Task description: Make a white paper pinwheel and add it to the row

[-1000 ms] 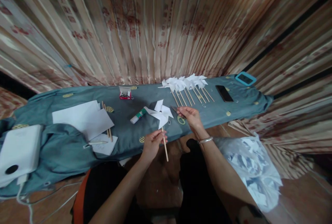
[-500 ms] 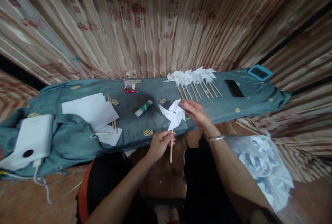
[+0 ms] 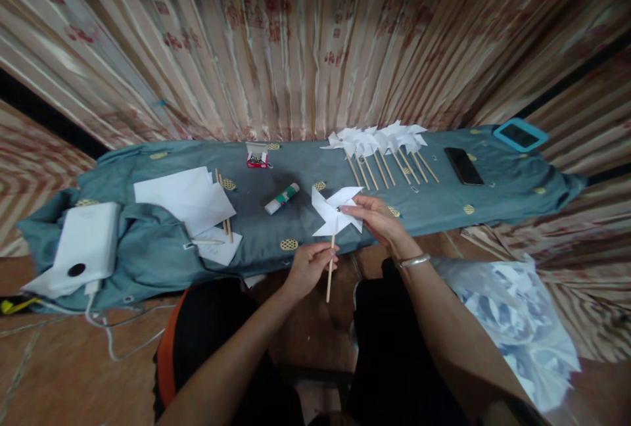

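Observation:
A white paper pinwheel point(image 3: 325, 212) on a thin wooden stick is held upright over the table's front edge. My left hand point(image 3: 309, 268) pinches the stick just below the blades, and the stick's lower end sticks out beneath my fingers. At the right side of the blades, my right hand point(image 3: 377, 219) grips the paper, its thumb reaching to the dark pin at the centre. Behind it, several finished-looking pinwheels point(image 3: 367, 143) lie in a row with their sticks toward me. A glue stick point(image 3: 282, 198) with a green label lies to the left.
On the cloth-covered table point(image 3: 276, 235) are white paper sheets point(image 3: 182, 196), wooden sticks point(image 3: 224, 206), a small red box of metal pieces point(image 3: 257, 158), a white device point(image 3: 86, 238), a phone point(image 3: 462, 166) and a blue-framed device point(image 3: 520, 135). A plastic bag point(image 3: 517, 321) of white paper stands on the floor, right.
My right thumb has moved from the blade's edge to the pinwheel's centre, and the blades have turned. The whole view has shifted slightly, with the table appearing further right.

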Available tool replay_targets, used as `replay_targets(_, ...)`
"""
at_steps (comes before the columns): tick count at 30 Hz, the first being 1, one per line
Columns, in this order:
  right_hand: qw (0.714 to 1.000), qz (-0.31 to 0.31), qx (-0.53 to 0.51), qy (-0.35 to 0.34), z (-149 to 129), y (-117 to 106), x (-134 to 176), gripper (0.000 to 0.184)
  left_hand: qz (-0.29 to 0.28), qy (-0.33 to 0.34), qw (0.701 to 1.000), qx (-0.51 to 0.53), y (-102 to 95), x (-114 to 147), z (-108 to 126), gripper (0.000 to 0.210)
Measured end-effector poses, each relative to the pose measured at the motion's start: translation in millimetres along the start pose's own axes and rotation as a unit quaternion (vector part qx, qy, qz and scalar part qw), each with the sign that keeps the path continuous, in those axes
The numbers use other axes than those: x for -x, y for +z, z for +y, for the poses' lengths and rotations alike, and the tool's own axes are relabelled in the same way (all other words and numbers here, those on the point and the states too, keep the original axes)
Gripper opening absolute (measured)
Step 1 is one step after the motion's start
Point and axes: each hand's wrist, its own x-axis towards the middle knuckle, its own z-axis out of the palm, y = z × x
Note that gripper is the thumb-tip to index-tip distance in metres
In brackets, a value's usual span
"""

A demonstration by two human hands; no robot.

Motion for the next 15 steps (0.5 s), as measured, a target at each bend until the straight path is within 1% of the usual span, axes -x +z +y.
replay_targets(6,1.000,0.002,-0.023,0.016,0.8,1.2,0.2,0.033,0.008,0.000,1.000,-0.002,-3.6,-1.9,-2.2,0.027)
replay_targets(10,1.000,-0.007,-0.018,0.023,1.6,2.3,0.6,0.035,0.001,0.003,1.000,-0.001,-5.5,-3.3,-3.8,0.029)
replay_targets(15,1.000,-0.016,-0.021,0.013,3.3,5.5,0.0,0.035,-0.003,0.012,1.000,-0.002,-4.9,-3.8,-3.8,0.030)
